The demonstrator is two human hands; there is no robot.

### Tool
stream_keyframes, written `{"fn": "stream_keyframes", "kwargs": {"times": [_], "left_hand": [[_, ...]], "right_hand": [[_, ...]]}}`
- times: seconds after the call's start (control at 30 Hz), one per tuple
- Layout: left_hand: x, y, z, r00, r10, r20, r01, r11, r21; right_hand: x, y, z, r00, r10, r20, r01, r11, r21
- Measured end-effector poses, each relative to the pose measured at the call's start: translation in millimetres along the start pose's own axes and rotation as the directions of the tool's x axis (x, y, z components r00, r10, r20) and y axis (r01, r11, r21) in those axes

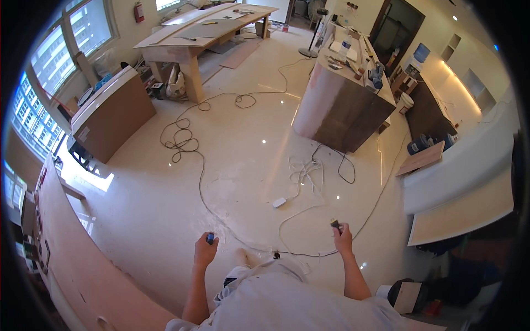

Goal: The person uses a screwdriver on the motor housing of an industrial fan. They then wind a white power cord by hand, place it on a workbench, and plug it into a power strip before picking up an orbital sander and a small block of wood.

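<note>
A small blue-ended thing (210, 238) sits in the person's left hand (206, 251), fingers curled closed around it, its end showing above the grip; what it is cannot be told at this size. The right hand (343, 237), out to the other side, has its fingers closed on a dark piece with a pale tip (335, 223), pointing up and away from the body. Both are held over the floor (248, 165), well apart. To handle them well, I would keep each grip firm but light, turn the exposed ends into clear view, and bring the hands together slowly if the two pieces must meet. The chief hindrance seems to be underfoot: a dark cable (202, 182) runs in loops across the floor and passes close in front of the person, so a step could snag it. Farther out lie a tangled white cord (301, 171) and its white block (280, 202), near the foot of a dark-sided counter (337, 105) cluttered with tools. A brown-sided box (121, 118) stands to the left, a long pinkish panel (83, 237) edges the near left, and a pale-topped counter (221, 33) stands beyond.
</note>
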State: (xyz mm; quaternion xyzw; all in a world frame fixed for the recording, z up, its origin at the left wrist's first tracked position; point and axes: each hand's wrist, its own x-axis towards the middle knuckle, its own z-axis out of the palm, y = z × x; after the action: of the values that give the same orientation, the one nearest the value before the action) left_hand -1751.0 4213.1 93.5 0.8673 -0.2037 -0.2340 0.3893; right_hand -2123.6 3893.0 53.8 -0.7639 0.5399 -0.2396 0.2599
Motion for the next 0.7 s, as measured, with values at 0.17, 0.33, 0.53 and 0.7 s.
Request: {"fn": "stream_keyframes", "kwargs": {"times": [0.17, 0.33, 0.53, 0.7], "left_hand": [[91, 33, -30, 0.999, -0.005, 0.035, 0.004, 0.999, 0.045], [212, 68, 7, 0.96, 0.261, 0.101, -0.269, 0.96, 0.08], [371, 112, 11, 0.979, 0.012, 0.203, -0.051, 0.981, 0.188], [504, 42, 16, 0.951, -0.202, 0.232, 0.126, 0.944, 0.305]], "right_hand": [[91, -53, 39, 0.995, 0.081, -0.063, -0.074, 0.992, 0.105], [186, -71, 71, 0.973, 0.095, -0.209, -0.079, 0.993, 0.087], [403, -128, 102, 0.97, 0.086, -0.226, -0.027, 0.966, 0.255], [570, -235, 61, 0.955, 0.135, -0.266, 0.043, 0.819, 0.572]]}}
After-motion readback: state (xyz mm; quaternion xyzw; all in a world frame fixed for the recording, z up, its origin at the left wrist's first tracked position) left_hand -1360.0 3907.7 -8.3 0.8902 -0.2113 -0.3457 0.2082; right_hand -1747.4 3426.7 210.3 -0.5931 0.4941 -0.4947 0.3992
